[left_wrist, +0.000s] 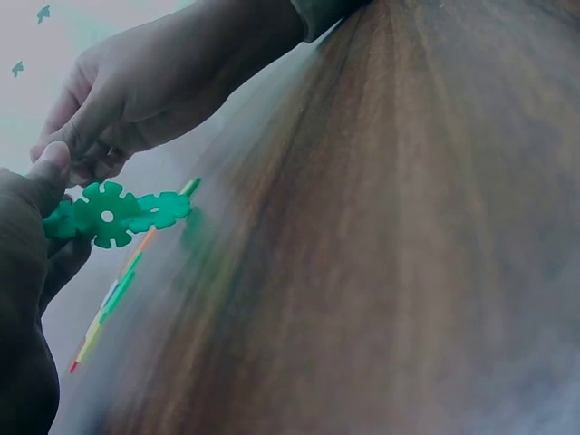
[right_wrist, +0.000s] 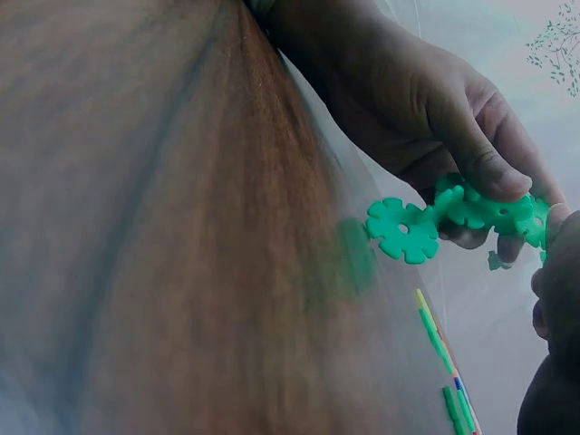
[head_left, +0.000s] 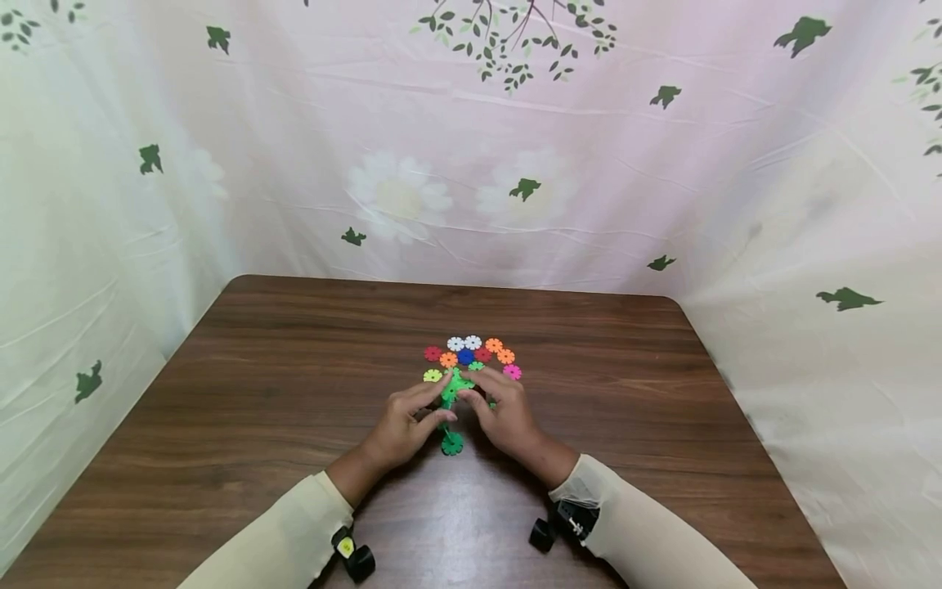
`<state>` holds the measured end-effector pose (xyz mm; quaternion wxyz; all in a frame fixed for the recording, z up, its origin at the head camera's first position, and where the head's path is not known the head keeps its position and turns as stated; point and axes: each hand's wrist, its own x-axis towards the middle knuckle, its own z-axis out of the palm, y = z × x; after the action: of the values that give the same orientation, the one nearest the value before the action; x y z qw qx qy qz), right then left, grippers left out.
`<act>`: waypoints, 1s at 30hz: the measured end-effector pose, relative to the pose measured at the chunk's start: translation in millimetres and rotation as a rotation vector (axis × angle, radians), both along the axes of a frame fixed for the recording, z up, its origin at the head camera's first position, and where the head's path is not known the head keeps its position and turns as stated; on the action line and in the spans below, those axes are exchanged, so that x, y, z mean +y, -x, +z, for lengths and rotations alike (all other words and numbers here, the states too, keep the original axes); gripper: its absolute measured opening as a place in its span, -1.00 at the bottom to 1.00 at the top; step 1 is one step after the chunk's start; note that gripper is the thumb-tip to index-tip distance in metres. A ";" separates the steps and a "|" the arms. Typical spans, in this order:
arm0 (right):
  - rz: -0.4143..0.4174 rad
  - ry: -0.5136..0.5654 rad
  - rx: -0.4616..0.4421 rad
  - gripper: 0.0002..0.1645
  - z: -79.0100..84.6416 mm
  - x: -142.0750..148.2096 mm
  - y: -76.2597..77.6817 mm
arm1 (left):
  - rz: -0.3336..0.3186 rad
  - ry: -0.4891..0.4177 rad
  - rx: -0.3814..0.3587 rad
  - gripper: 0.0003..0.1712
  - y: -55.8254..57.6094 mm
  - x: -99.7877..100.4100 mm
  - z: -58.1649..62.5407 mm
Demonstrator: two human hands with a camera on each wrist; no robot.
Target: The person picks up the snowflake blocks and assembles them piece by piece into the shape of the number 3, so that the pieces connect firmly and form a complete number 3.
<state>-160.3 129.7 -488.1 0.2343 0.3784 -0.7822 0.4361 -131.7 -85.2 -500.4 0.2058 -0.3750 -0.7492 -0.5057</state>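
Between the two hands is a chain of green notched plastic discs, slotted into one another at angles. My left hand pinches the chain from the left, its thumb across the discs in the right wrist view. From the other side my right hand grips the same chain, with thumb and fingertips close to the left hand's. One darker green disc forms the chain's near end, below the fingers. In the left wrist view the linked discs stick out past the fingertips, above the table. Fingers hide part of the chain.
Loose flat discs lie just beyond the hands on the brown wooden table: white, orange, red, blue, yellow, pink and green. A patterned curtain hangs around the table.
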 end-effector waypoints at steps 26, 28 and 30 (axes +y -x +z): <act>-0.133 -0.235 -0.166 -0.60 -14.7 18.2 15.7 | 0.257 -0.066 -0.279 -0.51 -1.2 -5.4 -0.2; -0.141 -0.251 -0.201 -0.62 -15.0 18.9 15.3 | 0.229 -0.091 -0.335 -0.52 -1.7 -6.3 1.0; -0.143 -0.259 -0.236 -0.64 -15.6 20.2 14.8 | 0.186 -0.128 -0.386 -0.53 -2.0 -6.8 2.4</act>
<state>-175.1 149.9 -503.8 0.1208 0.2950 -0.8786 0.3555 -129.7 -92.0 -498.0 0.1278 -0.1864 -0.7724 -0.5936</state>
